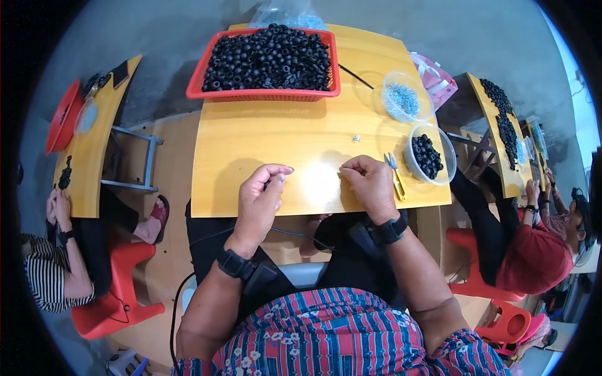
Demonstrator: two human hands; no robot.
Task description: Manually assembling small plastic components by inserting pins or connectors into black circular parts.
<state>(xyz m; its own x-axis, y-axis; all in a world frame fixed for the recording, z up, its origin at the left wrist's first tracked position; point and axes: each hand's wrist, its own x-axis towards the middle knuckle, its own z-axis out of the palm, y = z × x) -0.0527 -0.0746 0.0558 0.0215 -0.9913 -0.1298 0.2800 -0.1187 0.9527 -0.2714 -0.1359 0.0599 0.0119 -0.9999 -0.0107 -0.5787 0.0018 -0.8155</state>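
Watch first for a drop at the near edge of the bench [269,138]: with both hands so close to it, could lose something tiny to the floor through slack fingers. At the right hand [374,189], see a grip pinched narrow; cannot tell of anything inside it. At the left hand [258,199], see a curled grip with a dark spot by the thumb, too small to name; cannot tell whether held. Could miss the 1 little cluster of pale bits [356,138], just far of the right hand, because of glare on the bench. Could knock the snips [398,182] or the near tub [448,158] with a rightward swing, given so little room. Could spill black pieces [269,59] from the basket [266,96] with a bump, given so high a heap. Count 3 open containers here: at far left, the red basket, heaped; at near right, the near tub, also with black pieces; at far right, a far tub [427,105] with blue bits [402,100].
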